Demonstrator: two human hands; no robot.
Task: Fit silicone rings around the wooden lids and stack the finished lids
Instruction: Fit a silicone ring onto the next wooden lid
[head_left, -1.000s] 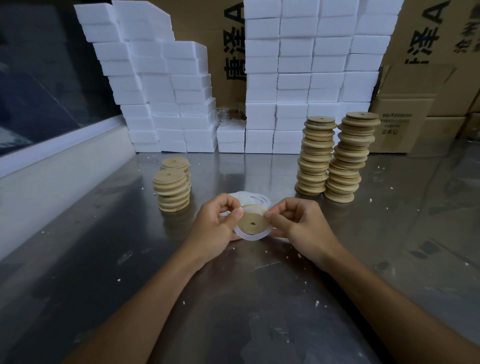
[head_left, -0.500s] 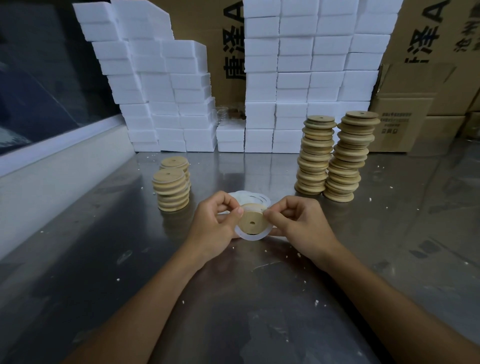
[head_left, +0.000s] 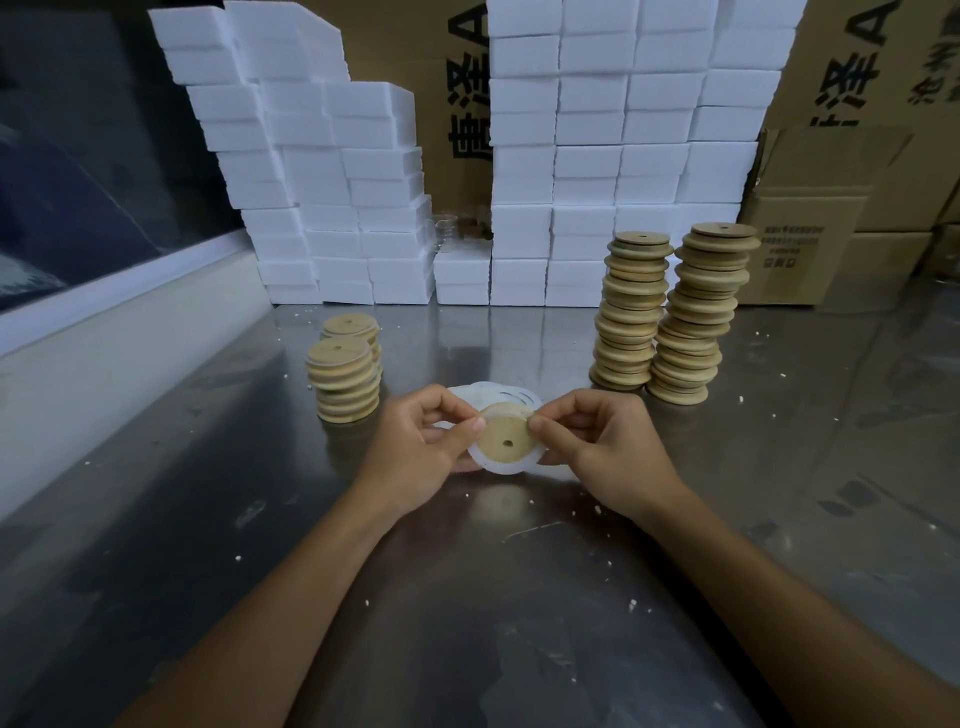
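Both bare forearms reached in from the lower edge, the left from about 7 o'clock and the right from about 5 o'clock, converging toward the centre. The left hand (head_left: 415, 452) was held with its back toward the camera, fingers curled and thumb extended toward 3 o'clock, pinching the left edge of the wooden lid (head_left: 506, 440). The right hand (head_left: 602, 452) mirrored it, fingers curled, thumb and forefinger meeting at the lid's upper right edge near 1 o'clock. Both wrists were roughly level, the hands just apart, with the lid between them.
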